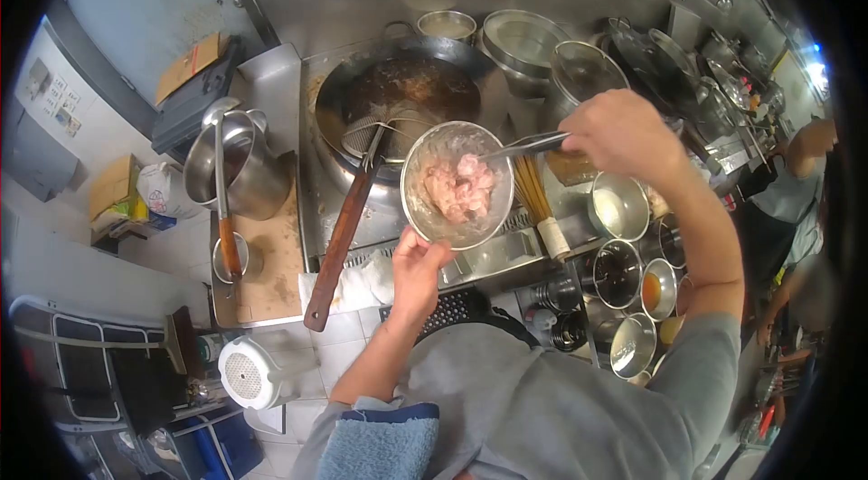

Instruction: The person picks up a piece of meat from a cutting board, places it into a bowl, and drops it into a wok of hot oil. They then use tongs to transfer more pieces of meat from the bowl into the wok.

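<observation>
My left hand (419, 272) grips the lower rim of a metal mixing bowl (491, 138), held up in front of the wok. Pale pink pieces of raw meat (459, 191) in a whitish coating lie inside it. In my right hand (624, 132) are metal tongs (540, 144), their tips at a piece near the bowl's upper right side. Just behind is a large black wok (327, 87) with dark, brownish liquid (411, 82). A wire strainer (364, 132) rests in the wok, its long wooden handle (339, 249) pointing toward me.
On the left counter stand a steel pot (262, 177) and a ladle with a wooden handle (229, 245). A bamboo wok brush (553, 236) lies to the right, near several sauce bowls (619, 204). A white cloth (366, 281) covers the stove edge. Another person (791, 200) is at far right.
</observation>
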### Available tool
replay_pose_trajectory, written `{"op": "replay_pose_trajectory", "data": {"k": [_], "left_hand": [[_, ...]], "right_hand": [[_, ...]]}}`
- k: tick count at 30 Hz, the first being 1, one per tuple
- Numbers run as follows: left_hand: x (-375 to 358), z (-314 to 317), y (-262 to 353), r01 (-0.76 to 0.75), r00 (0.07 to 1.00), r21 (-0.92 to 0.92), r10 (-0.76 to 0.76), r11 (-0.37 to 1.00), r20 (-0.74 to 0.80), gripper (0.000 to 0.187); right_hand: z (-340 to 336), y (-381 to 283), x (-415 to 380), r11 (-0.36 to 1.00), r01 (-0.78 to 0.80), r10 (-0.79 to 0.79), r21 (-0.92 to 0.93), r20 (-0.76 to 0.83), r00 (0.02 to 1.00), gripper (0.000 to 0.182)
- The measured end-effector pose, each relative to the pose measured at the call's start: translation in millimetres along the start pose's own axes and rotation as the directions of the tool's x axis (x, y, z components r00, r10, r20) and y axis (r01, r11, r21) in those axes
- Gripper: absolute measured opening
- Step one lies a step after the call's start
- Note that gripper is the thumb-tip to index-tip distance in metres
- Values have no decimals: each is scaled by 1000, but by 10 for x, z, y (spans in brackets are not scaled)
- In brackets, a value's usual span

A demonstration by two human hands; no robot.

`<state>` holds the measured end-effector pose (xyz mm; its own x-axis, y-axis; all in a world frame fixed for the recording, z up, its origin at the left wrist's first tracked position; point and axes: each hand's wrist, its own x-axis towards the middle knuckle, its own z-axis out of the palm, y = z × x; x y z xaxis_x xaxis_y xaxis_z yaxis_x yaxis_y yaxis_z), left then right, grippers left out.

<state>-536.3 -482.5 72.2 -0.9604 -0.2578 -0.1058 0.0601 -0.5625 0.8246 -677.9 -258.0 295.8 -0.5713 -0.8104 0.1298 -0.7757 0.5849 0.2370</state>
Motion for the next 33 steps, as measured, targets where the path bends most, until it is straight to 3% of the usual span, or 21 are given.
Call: {"op": "replay_pose_trajectory", "data": {"k": [2, 3, 5, 8, 10, 13, 16, 20, 23, 24, 25, 26, 27, 28, 31, 33], "left_hand": [[67, 14, 12, -17, 1000, -2, 17, 1000, 14, 16], [68, 48, 46, -4, 1000, -12, 4, 1000, -13, 16], [63, 121, 128, 10, 999, -33, -12, 999, -51, 16], [15, 35, 76, 24, 999, -95, -28, 995, -41, 16], [-27, 24, 88, 32, 998, -121, -39, 992, -50, 16], [-163, -32, 85, 29, 996, -138, -39, 990, -74, 16], [-262, -97, 90, 27, 994, -155, -44, 988, -105, 17], [-385, -112, 226, 20, 987, -144, -42, 989, -156, 16], [-398, -210, 210, -22, 988, -113, 4, 993, -157, 12], [-367, -275, 179, -46, 989, -113, 30, 993, -143, 8], [-366, -317, 153, -65, 990, -111, 50, 992, -135, 7], [-355, -245, 233, -45, 983, -116, 23, 992, -184, 15], [-330, -218, 264, -58, 984, -110, 38, 992, -174, 15], [-311, -207, 283, -69, 986, -102, 52, 992, -160, 15], [-239, -179, 250, -101, 988, -100, 88, 990, -123, 15], [-198, -152, 223, -110, 990, -78, 102, 991, -99, 15]], "right_hand": [[-106, 196, 18, 997, 27, -14, 70, -172, 985, 15], [-269, 251, 71, 991, -49, 58, 121, -70, 996, 16], [-333, 424, 173, 992, -35, 60, 122, -207, 977, 18], [-200, 605, 481, 990, -91, 112, 107, -211, 971, 19], [-50, 535, 792, 959, -281, 278, 43, 49, 959, 21], [732, 545, 1256, 963, -268, 266, -8, 157, 951, 23], [1521, 485, 1537, 936, -352, 346, -5, 201, 917, 23], [1500, 544, 1562, 857, -513, 502, 56, 136, 854, 26], [778, 640, 1283, 831, -535, 524, 154, 107, 845, 32], [756, 772, 1187, 881, -445, 455, 159, -31, 890, 32], [426, 723, 1010, 932, -315, 333, 177, -79, 940, 31], [116, 576, 833, 918, -317, 338, 240, -52, 940, 29], [12, 508, 686, 937, -238, 276, 255, -124, 953, 25], [-229, 312, 549, 935, -220, 235, 280, -21, 972, 24], [-205, -28, 215, 990, 76, -62, 119, -115, 991, 23], [-168, -328, 111, 995, 95, -96, 43, 35, 995, 23]]}}
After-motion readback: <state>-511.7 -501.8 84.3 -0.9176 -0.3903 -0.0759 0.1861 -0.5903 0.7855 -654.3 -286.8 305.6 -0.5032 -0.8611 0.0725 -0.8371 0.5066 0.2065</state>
